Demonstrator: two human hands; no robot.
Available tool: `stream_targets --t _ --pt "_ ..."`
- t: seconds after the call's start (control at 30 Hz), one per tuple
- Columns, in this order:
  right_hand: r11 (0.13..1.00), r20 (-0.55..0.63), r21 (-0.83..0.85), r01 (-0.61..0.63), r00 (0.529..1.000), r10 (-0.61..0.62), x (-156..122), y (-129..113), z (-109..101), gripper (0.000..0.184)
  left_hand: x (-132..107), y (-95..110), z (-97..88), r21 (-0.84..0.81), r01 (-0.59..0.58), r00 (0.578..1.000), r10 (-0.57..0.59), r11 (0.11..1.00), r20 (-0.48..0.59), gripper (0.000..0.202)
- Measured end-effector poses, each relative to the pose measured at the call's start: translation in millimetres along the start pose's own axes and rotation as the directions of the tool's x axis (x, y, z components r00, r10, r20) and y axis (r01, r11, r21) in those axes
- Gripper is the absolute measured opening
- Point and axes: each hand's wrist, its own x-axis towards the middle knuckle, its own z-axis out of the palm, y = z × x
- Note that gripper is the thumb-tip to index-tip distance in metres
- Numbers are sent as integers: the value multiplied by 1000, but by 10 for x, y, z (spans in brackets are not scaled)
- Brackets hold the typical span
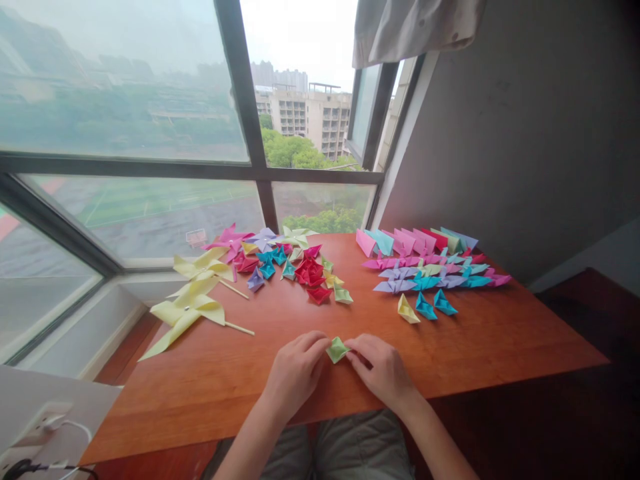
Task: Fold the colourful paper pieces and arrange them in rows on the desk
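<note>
A small light green folded paper piece point(337, 350) is held near the front of the wooden table, between both hands. My left hand point(300, 363) pinches its left corner between thumb and fingers. On the other side, my right hand point(379, 365) pinches the right corner the same way. The piece is diamond-shaped from above; its finer folds are too small to make out. Beyond the right hand stand a yellow paper boat point(408, 309) and two blue paper boats point(426, 306).
Pinwheels, among them a yellow pinwheel point(193, 310) on a stick, lie at the left of the table point(210, 393). Several red, blue and green paper boats point(310, 270) are heaped at the back middle. Rows of folded paper point(425, 263) fill the back right. A window point(175, 127) stands behind.
</note>
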Motion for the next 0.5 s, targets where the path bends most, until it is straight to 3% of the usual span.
stream_targets --t 0.13,0.27,0.4,0.5 --pt "998 -119 -54 29 992 -35 -37 12 6 18 23 -12 -16 -72 117 991 -121 991 -50 29" --pt "997 -301 29 -71 950 76 -71 20 -35 17 59 -23 -46 -109 175 985 -174 979 20 18" --pt "968 -451 87 -237 856 251 -128 177 -208 19 72 -11 -66 -120 178 984 -174 977 39 16" --pt "917 -573 69 -393 737 359 -233 510 -491 28 72 -9 -69 -130 171 985 -167 977 42 17"
